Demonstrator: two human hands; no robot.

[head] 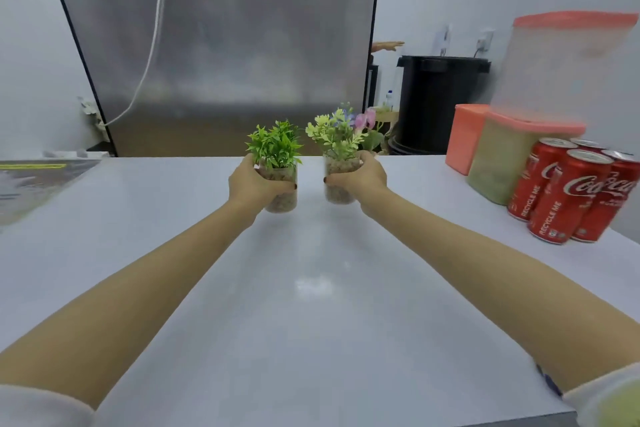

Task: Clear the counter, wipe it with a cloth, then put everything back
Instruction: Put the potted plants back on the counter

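Each hand grips one pot, left hand [250, 184] the green plant [277, 166], right hand [360, 177] the flowering plant [341, 163]; swinging toward three o'clock could topple the cola cans [568, 191].

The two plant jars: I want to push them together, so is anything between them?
Nothing: the head view shows only bare counter between the green plant jar and the flowering plant jar.
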